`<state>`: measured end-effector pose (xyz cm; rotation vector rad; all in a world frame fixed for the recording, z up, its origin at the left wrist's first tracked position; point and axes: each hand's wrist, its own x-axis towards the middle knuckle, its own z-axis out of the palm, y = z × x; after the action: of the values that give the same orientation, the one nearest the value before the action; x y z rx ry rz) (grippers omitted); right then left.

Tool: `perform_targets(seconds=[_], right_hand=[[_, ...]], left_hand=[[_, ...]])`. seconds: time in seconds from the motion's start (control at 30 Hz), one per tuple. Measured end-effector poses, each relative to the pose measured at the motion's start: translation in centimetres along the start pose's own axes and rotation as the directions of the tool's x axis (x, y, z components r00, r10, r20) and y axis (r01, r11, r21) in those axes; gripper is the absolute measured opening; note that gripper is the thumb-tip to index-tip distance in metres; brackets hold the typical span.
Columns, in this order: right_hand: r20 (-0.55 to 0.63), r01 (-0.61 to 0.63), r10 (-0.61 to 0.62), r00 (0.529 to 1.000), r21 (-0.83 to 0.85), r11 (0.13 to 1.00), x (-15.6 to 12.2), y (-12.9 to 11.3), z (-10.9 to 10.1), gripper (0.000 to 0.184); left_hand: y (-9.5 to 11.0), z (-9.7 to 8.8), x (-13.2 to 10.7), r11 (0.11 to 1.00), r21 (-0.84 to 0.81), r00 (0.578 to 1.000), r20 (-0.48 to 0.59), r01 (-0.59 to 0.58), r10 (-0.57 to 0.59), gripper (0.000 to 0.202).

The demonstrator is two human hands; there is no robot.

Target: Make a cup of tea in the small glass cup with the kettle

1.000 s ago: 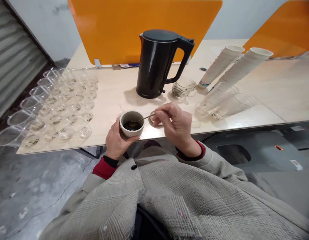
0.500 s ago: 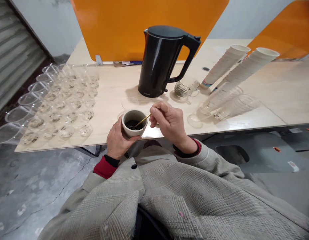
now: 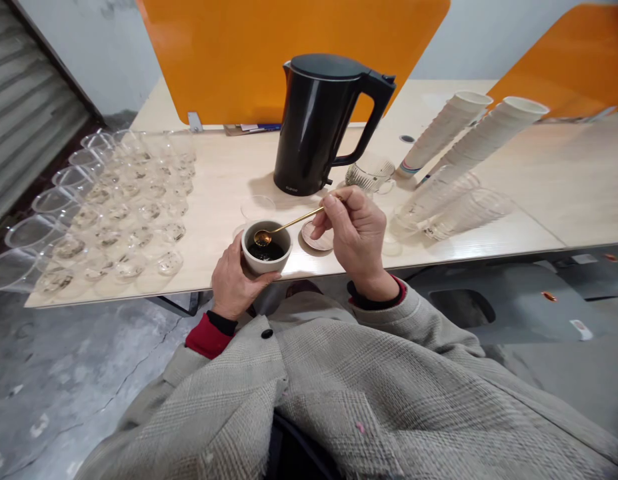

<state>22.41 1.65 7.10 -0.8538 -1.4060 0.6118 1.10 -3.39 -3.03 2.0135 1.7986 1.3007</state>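
The left hand [image 3: 236, 277] sat low and cupped, its fingers curled upward, while the right hand [image 3: 353, 233] was raised higher, its thumb and fingertips [image 3: 333, 199] pinched together. The right wrist [image 3: 379, 285] was bent, and the hands were close together.

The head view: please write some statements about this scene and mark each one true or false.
The left hand holds a small white cup: true.
The right hand holds the black electric kettle: false, it holds a gold spoon, and the kettle stands on the table.
The cup holds a dark liquid: true.
The clear plastic cups are to the right of the kettle: false, they are in rows to its left.
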Motion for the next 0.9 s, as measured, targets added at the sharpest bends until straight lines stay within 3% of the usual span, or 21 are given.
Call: perform_targets(seconds=[0.37,0.7,0.9], right_hand=[[-0.022,0.059,-0.06,0.998,-0.052,0.997,-0.6,0.6,0.2,0.038],[0.003,-0.116,0.116,0.993,0.119,0.986,0.7,2.4,0.2,0.042],[-0.173,0.109,-0.095,0.98,0.078,0.991,1.6,2.3,0.5,0.033]], left_hand=[[-0.1,0.0,0.0,1.0,-0.002,1.0,0.005,-0.015,0.015,0.115],[-0.1,0.1,0.0,0.999,0.015,0.999,0.005,-0.033,0.033,0.116],[-0.1,0.0,-0.1,1.0,0.006,1.0,0.015,-0.021,0.021,0.114]])
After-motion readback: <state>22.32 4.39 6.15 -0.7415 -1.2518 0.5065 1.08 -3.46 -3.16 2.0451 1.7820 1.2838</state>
